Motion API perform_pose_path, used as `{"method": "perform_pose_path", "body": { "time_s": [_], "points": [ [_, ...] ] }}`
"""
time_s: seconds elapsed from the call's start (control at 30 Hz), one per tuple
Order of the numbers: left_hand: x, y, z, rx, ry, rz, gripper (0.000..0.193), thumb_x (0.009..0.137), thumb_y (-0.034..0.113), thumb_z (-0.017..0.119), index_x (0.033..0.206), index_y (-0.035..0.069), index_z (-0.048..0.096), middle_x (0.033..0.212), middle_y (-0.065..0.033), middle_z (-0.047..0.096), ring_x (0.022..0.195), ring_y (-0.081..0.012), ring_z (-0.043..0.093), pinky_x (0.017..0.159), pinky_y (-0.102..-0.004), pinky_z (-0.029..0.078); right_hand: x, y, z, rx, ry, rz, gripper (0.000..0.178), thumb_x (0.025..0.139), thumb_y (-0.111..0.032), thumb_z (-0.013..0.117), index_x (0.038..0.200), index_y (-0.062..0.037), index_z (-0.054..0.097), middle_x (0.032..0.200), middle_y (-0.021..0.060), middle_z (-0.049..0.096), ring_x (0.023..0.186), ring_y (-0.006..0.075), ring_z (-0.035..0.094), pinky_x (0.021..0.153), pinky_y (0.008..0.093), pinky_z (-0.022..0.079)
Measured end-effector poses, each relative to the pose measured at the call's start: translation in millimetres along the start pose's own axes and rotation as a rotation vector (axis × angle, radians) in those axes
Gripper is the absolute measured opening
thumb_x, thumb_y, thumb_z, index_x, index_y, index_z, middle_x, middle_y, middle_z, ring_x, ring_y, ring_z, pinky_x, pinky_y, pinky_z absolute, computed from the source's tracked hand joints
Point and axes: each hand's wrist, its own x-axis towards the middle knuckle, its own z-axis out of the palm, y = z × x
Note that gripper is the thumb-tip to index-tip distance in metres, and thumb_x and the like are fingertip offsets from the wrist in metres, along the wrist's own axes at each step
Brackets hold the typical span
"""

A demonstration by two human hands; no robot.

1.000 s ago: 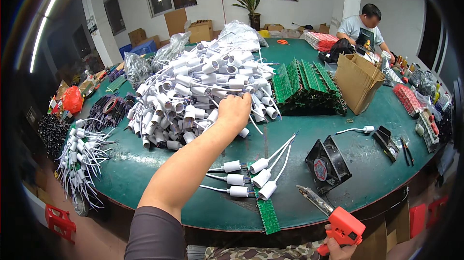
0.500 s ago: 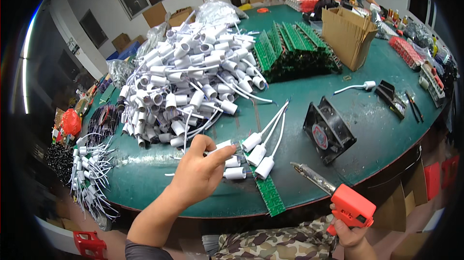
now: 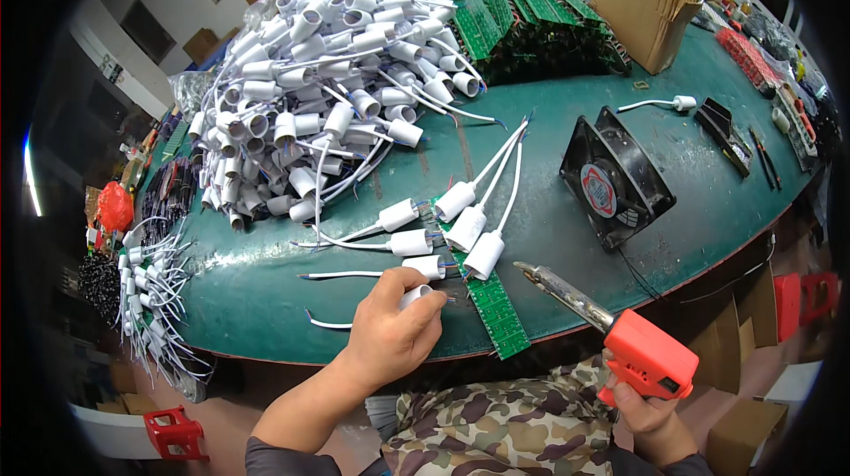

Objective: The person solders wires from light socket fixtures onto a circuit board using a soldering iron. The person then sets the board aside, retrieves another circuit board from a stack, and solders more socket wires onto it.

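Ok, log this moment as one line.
left hand: pinching white socket beside green circuit board | right hand: gripping red soldering gun | black fan: on table

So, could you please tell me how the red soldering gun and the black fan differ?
The soldering gun has a red body and slim metal barrel, whereas the fan is black and boxy. The right hand holds the soldering gun; the fan stands on the table. Both are right of the green board strip.

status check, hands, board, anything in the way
Left hand holding white socket beside green board. Right hand gripping red-handled soldering iron. Other sockets partly covering board's far end. Black fan to the right, apart from board.
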Motion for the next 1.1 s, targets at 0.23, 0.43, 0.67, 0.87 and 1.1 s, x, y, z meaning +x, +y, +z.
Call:
{"method": "perform_pose_path", "body": {
  "time_s": [0.23, 0.43, 0.67, 0.87, 1.1],
  "points": [
    [1, 2, 8, 0.011, 0.009, 0.018, 0.027, 0.075, -0.002, 0.081, 0.097, 0.006, 0.066, 0.101, -0.0155, 0.061, 0.078, -0.0298, 0.063, 0.062, -0.0378, 0.052, 5, -5, 1, -0.045, -0.040, -0.038, 0.041, 0.092, -0.017, 0.069, 0.124, 0.0089, 0.061, 0.082, 0.0086, 0.068, 0.065, 0.0152, 0.064, 0.062, 0.0293, 0.055],
    [1, 4, 11, 0.025, 0.005, 0.039, 0.029, 0.074, -0.003, 0.081, 0.097, 0.005, 0.065, 0.101, -0.0153, 0.062, 0.075, -0.0285, 0.063, 0.061, -0.0374, 0.051, 9, -1, -1, -0.091, -0.104, -0.142, 0.034, 0.093, -0.012, 0.069, 0.120, 0.0071, 0.064, 0.084, 0.0076, 0.068, 0.067, 0.0137, 0.065, 0.061, 0.0286, 0.055],
    [1, 2, 19, 0.033, 0.020, 0.072, 0.032, 0.071, -0.004, 0.081, 0.097, 0.005, 0.065, 0.101, -0.0149, 0.063, 0.073, -0.0281, 0.063, 0.060, -0.0377, 0.051, -2, 1, 7, 0.047, -0.025, 0.005, 0.030, 0.094, -0.011, 0.070, 0.118, 0.0055, 0.065, 0.087, 0.0087, 0.069, 0.068, 0.0131, 0.066, 0.061, 0.0288, 0.057],
    [3, 3, 21, 0.045, 0.044, 0.095, 0.032, 0.070, -0.004, 0.080, 0.097, 0.005, 0.064, 0.098, -0.0140, 0.064, 0.073, -0.0275, 0.063, 0.058, -0.0374, 0.050, 2, 3, 6, 0.070, -0.064, -0.003, 0.031, 0.093, -0.014, 0.070, 0.117, 0.0051, 0.065, 0.085, 0.0083, 0.069, 0.066, 0.0145, 0.066, 0.061, 0.0297, 0.057],
    [4, 4, 24, 0.056, 0.051, 0.082, 0.031, 0.069, -0.003, 0.079, 0.095, 0.005, 0.064, 0.095, -0.0136, 0.064, 0.073, -0.0279, 0.062, 0.059, -0.0381, 0.051, 21, -1, 3, -0.119, -0.194, -0.149, 0.027, 0.091, -0.016, 0.071, 0.109, 0.0032, 0.067, 0.082, 0.0087, 0.069, 0.065, 0.0166, 0.067, 0.060, 0.0309, 0.056]
  ]
}}
